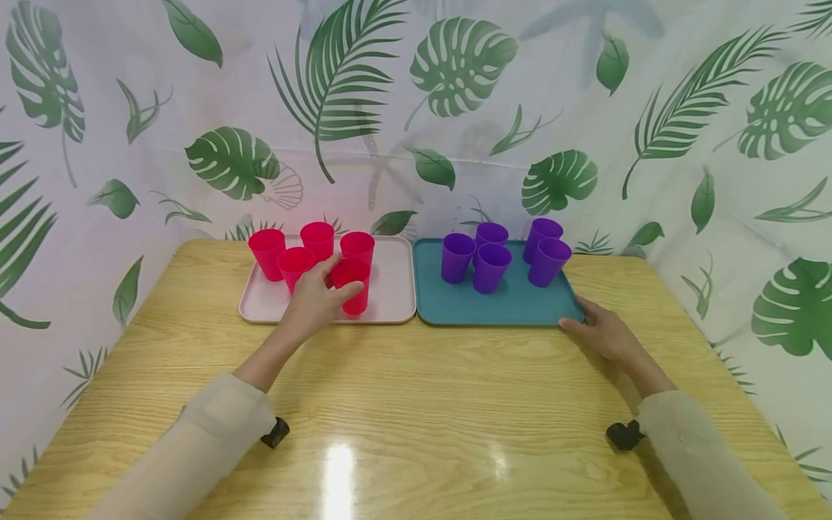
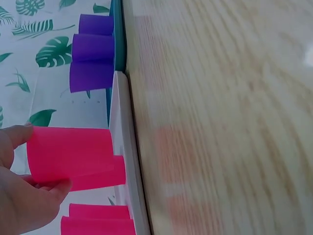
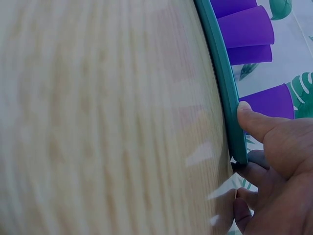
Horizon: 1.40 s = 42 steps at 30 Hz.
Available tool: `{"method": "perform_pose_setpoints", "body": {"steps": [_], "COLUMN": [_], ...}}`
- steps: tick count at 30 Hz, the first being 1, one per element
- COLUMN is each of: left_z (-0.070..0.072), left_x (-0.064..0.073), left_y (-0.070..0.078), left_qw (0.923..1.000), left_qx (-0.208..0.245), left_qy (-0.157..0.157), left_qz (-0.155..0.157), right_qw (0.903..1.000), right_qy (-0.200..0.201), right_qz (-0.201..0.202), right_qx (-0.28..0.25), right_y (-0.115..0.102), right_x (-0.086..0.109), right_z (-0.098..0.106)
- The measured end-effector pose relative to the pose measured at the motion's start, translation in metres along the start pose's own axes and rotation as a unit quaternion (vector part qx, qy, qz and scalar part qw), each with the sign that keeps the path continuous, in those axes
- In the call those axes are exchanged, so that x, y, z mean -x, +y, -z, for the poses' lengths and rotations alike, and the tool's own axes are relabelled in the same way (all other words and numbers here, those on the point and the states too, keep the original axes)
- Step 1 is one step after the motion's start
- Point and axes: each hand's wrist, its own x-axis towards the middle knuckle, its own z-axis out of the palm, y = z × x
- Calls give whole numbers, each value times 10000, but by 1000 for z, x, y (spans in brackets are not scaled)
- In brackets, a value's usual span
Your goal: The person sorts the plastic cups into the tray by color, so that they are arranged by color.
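Note:
My left hand (image 1: 315, 297) holds a red plastic cup (image 1: 354, 295) near its rim, thumb on the near side and fingers behind. In the left wrist view this cup (image 2: 68, 152) sits between thumb and fingers, overlapping another red cup. It stands upright over the front of a pale tray (image 1: 395, 292), where several more red cups (image 1: 267, 253) are grouped. At the right, my right hand (image 1: 606, 332) grips the near right corner of a teal tray (image 1: 448, 312); the right wrist view has its thumb on the rim (image 3: 229, 93). Several purple cups (image 1: 492, 267) stand upright on that tray.
Both trays sit side by side along the back of a wooden table (image 1: 442, 404). Behind them hangs a white cloth with green leaf prints (image 1: 464, 68). A small black device (image 1: 625, 435) shows at the right sleeve, another (image 1: 276, 432) at the left.

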Motion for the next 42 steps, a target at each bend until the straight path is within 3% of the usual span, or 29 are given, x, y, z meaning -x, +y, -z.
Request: {"method": "perform_pose_setpoints", "body": {"steps": [10,17,42], "left_z": [6,7,2], "left_x": [-9,-12,-15], "left_y": [-8,-14,-15], "left_qw": [9995,9993,9978], "left_qx": [-104,-246,-522], "left_qy": [138,207,316], "left_qz": [252,213,265], "right_qw": [9999,9999,10000], "right_qy": [-14,31,-9], "right_qz": [-51,19,-80], "right_qx": [89,104,50], "right_y": [1,1,0], "right_x": [-1,-1,0], "right_z": [0,0,0]}}
